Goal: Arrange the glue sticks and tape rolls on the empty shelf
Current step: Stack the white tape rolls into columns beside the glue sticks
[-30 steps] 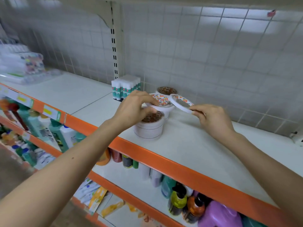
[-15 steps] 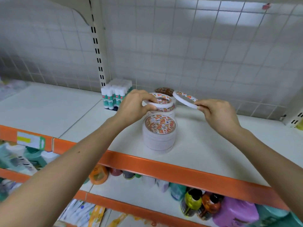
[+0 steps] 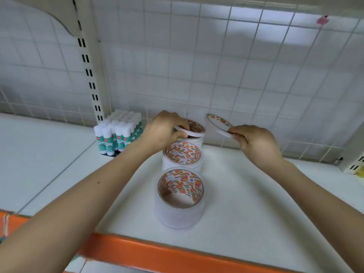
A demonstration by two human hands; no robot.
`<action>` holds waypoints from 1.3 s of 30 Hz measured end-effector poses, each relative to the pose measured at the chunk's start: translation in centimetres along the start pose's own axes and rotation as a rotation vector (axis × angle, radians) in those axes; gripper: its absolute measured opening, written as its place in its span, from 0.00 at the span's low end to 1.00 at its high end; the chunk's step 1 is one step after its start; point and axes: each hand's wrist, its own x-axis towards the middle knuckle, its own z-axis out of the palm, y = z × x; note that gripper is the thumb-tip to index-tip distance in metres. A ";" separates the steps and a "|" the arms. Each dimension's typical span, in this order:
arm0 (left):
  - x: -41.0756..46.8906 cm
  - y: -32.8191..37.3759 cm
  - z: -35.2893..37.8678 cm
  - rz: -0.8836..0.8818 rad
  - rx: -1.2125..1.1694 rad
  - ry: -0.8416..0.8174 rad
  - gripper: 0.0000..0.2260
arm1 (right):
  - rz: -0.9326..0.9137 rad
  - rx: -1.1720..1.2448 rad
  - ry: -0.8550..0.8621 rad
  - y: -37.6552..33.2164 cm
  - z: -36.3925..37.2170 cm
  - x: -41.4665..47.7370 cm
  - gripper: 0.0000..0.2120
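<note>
Three stacks of tape rolls [image 3: 178,213] stand in a row on a white shelf [image 3: 256,194] with an orange front edge, against a white tiled wall [image 3: 197,66]. The orange print in their cores is unreadable. The left hand [image 3: 163,131] grips the rear stack's top roll [image 3: 196,133]; the right hand [image 3: 258,142] pinches a thin roll [image 3: 219,124], tilted, beside it. Glue sticks [image 3: 118,133] stand back left.

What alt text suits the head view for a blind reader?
At a white shelf, the left hand grips the top tape roll of the rear stack; the right hand pinches a loose roll tilted in air. A middle stack and a front stack stand before it, glue sticks at back left.
</note>
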 end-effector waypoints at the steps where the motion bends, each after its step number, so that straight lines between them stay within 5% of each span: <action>1: 0.3 -0.1 0.2 0.009 0.021 -0.035 0.09 | 0.007 -0.006 -0.017 0.0 0.1 0.2 0.11; 16: 1.9 -1.1 0.6 -0.034 -0.055 -0.276 0.10 | 0.070 -0.018 -0.080 -1.0 0.6 -0.8 0.13; 28: -1.6 -2.6 -2.2 -0.008 -0.064 -0.110 0.16 | -0.158 0.003 0.076 -5.5 0.3 -2.3 0.09; 39: -5.3 -3.6 -3.2 -0.022 -0.141 -0.137 0.14 | -0.163 0.010 -0.036 -9.3 0.8 -4.1 0.10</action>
